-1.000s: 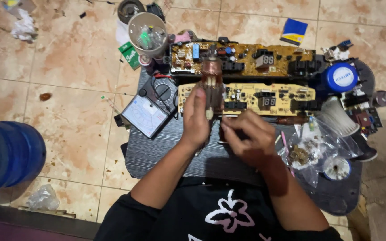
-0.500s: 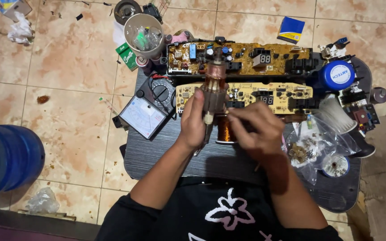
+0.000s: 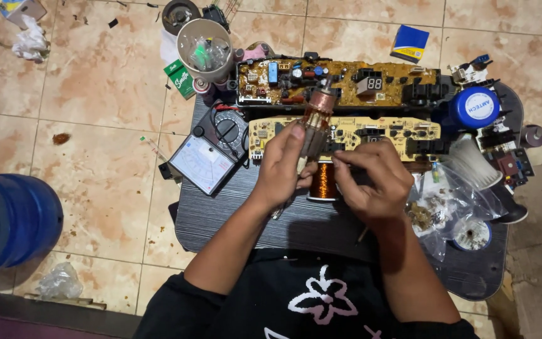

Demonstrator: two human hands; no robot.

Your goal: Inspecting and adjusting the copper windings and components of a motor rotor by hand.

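My left hand (image 3: 286,164) grips a motor armature (image 3: 315,122) with a copper commutator end, held upright over the dark table (image 3: 239,220). My right hand (image 3: 374,179) is beside it, fingers pinched near the armature's lower part; what it holds is hidden. A spool of copper wire (image 3: 325,182) lies on the table between the two hands. Behind the armature lie two long circuit boards, a brown one (image 3: 340,83) at the back and a yellow one (image 3: 371,133) nearer me.
An analog multimeter (image 3: 208,154) lies left of the hands. A plastic cup of parts (image 3: 206,49), a blue round tin (image 3: 475,108), a clear bag of small parts (image 3: 446,210) and loose components crowd the table. A blue water jug (image 3: 7,220) stands on the tiled floor.
My right hand has shifted slightly toward the armature, uncovering the copper wire spool. The left hand keeps the armature upright in about the same place.
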